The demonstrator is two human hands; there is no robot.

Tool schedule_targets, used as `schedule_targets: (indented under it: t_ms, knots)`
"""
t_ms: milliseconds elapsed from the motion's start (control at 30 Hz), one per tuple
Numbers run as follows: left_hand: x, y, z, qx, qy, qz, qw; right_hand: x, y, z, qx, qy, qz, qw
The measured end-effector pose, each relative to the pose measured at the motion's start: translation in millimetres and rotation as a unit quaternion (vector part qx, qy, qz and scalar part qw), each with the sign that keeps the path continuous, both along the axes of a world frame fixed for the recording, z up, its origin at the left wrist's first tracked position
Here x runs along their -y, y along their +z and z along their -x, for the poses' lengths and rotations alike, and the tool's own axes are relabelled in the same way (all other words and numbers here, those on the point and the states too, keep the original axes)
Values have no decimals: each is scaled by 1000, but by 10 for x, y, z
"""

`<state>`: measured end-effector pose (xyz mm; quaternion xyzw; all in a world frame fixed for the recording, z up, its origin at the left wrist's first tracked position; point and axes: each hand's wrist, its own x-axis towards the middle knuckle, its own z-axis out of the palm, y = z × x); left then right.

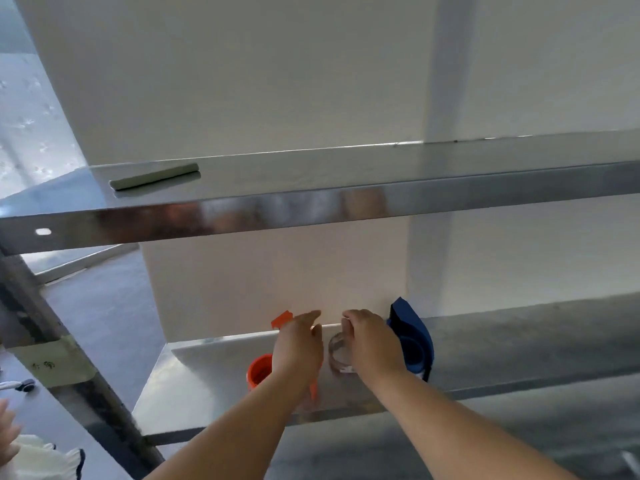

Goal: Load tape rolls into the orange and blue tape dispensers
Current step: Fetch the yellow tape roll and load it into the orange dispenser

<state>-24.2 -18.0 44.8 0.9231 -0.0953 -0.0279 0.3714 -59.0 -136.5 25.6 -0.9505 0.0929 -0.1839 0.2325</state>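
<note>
On the lower steel shelf lies an orange tape dispenser, its orange tip poking out beyond my fingers. My left hand lies over it with fingers stretched forward and no visible wrap around it. A clear tape roll stands on edge just to the right. My right hand has its fingers curled over the roll's top. A blue tape dispenser stands against the wall, right behind my right hand and partly hidden by it.
An upper steel shelf juts out above the hands, with a flat grey-green bar on it. A dark frame post with tape slants at the left. White gloves and another person's hand are at the bottom left.
</note>
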Motion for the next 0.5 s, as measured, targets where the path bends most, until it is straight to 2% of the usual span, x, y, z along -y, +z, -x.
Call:
schedule_targets:
  t_ms: [133, 500]
  knots:
    - [630, 162, 312, 50, -67, 8, 996, 547, 119, 366, 23, -68, 16, 997]
    - [2958, 285, 1755, 70, -191, 23, 979, 2793, 383, 2262, 47, -269, 17, 962]
